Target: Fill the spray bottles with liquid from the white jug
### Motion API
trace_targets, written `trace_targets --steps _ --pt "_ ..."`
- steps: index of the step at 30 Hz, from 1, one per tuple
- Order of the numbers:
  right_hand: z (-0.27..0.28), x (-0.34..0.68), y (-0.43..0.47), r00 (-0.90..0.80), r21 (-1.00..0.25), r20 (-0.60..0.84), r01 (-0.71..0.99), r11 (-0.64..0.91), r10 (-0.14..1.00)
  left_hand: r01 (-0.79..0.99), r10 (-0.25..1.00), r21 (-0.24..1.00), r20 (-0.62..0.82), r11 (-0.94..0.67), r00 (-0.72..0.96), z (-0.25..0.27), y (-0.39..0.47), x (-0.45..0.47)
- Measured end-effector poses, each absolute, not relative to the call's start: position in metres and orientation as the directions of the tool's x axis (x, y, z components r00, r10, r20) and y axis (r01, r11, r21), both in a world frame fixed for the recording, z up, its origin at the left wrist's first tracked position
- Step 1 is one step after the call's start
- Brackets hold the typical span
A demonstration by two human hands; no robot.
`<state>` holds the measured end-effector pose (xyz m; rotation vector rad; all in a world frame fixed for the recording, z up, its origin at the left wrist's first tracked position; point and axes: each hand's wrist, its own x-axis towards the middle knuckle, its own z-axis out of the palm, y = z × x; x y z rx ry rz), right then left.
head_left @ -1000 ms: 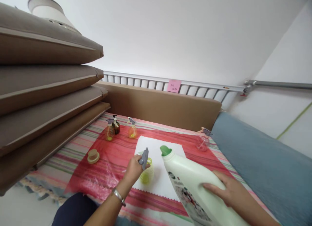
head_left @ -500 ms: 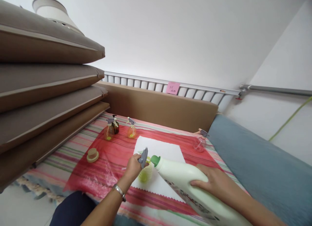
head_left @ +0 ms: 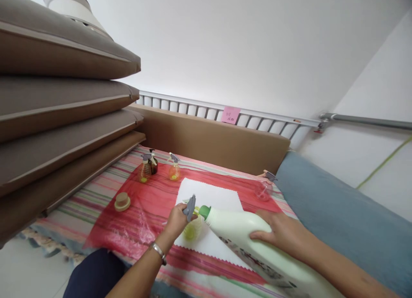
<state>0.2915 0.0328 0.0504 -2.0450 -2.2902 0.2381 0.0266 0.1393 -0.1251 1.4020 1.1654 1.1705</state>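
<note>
My left hand (head_left: pixel 176 221), with a silver band at the wrist, is closed around a grey trigger spray head (head_left: pixel 190 207). In my right hand (head_left: pixel 280 231) a big pale green jug (head_left: pixel 240 224) lies tilted, its green spout (head_left: pixel 204 211) down at the mouth of a clear yellow bottle (head_left: pixel 192 233). That bottle stands on a white cloth (head_left: pixel 212 195) with zigzag edges and has some yellow-green at its bottom. Whether liquid is running from the spout, I cannot make out. My left hand and the spray head partly cover the bottle.
Orange spray bottles (head_left: pixel 174 172) and a dark bottle (head_left: pixel 153 165) stand at the back left; a pink spray bottle (head_left: pixel 264 190) is at the right. A beige cap (head_left: pixel 122 201) lies on the red sheet (head_left: pixel 143 221). Stacked cushions (head_left: pixel 64 105) rise on the left.
The view has shifted slightly. The jug stays tilted at the yellow bottle, and both hands keep their holds.
</note>
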Motion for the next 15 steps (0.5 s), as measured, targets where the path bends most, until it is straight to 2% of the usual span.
trace_targets --steps 7,15 --pt "0.062 0.286 0.039 -0.121 -0.129 -0.093 0.986 0.109 0.988 0.195 0.985 0.967 0.148 -0.164 0.091 -0.13 0.141 0.028" --pt "0.072 0.28 0.043 -0.138 -0.098 -0.107 0.987 0.128 0.985 0.23 0.983 0.957 0.164 -0.18 0.086 -0.128 0.139 0.031"
